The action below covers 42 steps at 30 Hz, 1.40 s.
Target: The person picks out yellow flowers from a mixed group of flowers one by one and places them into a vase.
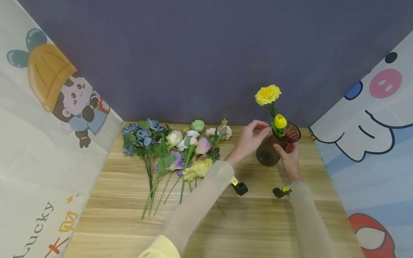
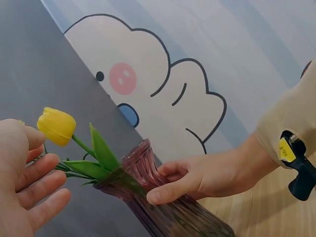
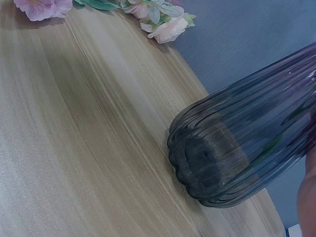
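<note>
A ribbed, dark purple-tinted glass vase point(image 1: 268, 152) leans to the right, its base at the tabletop in the right wrist view. My right hand point(image 1: 290, 159) grips it just under the flared rim, thumb on the near side. A yellow tulip point(image 2: 57, 126) with green leaves point(image 2: 101, 148) stands in the vase mouth. Above the tulip rises a yellow carnation point(image 1: 268, 94), its stem running down behind the tulip. My left hand point(image 1: 251, 139) is at the rim's left, thumb and forefinger pinching at the carnation's stem. Green stems show through the glass.
Left of the vase lie blue roses point(image 1: 142, 136), a white rose point(image 1: 174, 137), a purple flower point(image 1: 176, 161), a yellow flower point(image 1: 197, 170) and pale pink flowers point(image 3: 170, 29) on the wooden table point(image 1: 258, 222). A grey-purple panel point(image 1: 193, 64) rises behind; printed cloths hang at both sides.
</note>
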Each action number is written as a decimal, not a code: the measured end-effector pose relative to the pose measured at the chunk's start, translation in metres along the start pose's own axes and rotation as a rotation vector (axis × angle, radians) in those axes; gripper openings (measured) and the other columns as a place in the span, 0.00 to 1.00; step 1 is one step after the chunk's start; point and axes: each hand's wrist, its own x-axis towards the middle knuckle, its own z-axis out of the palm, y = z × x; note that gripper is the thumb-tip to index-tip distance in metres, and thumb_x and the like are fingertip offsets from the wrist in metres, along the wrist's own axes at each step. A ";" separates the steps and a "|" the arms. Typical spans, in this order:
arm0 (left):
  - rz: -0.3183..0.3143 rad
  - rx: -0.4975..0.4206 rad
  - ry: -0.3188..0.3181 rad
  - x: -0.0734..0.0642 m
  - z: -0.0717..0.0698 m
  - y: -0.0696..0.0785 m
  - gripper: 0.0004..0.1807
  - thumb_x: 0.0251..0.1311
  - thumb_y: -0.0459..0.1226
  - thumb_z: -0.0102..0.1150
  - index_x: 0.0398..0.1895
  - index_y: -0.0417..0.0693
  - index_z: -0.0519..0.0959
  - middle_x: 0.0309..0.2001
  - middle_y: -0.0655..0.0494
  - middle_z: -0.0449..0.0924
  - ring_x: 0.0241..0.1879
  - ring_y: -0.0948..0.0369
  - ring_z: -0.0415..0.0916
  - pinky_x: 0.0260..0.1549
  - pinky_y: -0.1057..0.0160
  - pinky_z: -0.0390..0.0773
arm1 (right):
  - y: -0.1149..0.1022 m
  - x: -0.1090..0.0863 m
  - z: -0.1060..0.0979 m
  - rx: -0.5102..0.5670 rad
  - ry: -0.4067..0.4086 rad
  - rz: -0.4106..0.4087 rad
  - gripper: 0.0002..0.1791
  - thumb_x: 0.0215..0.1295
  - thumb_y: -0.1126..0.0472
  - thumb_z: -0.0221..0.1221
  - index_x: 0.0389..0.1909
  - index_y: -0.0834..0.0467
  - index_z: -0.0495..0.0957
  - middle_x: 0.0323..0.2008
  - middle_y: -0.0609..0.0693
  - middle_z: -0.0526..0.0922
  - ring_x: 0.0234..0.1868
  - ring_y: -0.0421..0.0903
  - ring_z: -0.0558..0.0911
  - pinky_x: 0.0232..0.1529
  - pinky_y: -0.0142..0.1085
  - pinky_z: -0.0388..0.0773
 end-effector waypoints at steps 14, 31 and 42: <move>0.040 0.019 0.008 -0.026 -0.016 -0.010 0.12 0.75 0.38 0.59 0.54 0.41 0.81 0.50 0.50 0.86 0.49 0.65 0.81 0.50 0.74 0.81 | -0.005 -0.002 0.002 -0.007 0.005 0.013 0.34 0.64 0.76 0.66 0.68 0.53 0.68 0.57 0.45 0.78 0.57 0.40 0.77 0.58 0.24 0.74; 0.002 0.044 0.003 -0.052 -0.032 -0.024 0.14 0.75 0.41 0.59 0.54 0.43 0.82 0.49 0.53 0.86 0.49 0.64 0.81 0.49 0.70 0.82 | 0.000 0.000 0.000 0.016 -0.023 -0.002 0.34 0.65 0.77 0.63 0.69 0.52 0.68 0.58 0.45 0.78 0.60 0.40 0.76 0.58 0.25 0.74; -0.032 0.053 0.018 -0.070 -0.048 -0.042 0.13 0.75 0.40 0.58 0.55 0.44 0.81 0.50 0.50 0.86 0.50 0.59 0.82 0.50 0.67 0.83 | -0.003 -0.001 0.000 -0.030 -0.015 0.017 0.34 0.65 0.73 0.66 0.69 0.51 0.68 0.60 0.44 0.76 0.63 0.40 0.74 0.60 0.24 0.73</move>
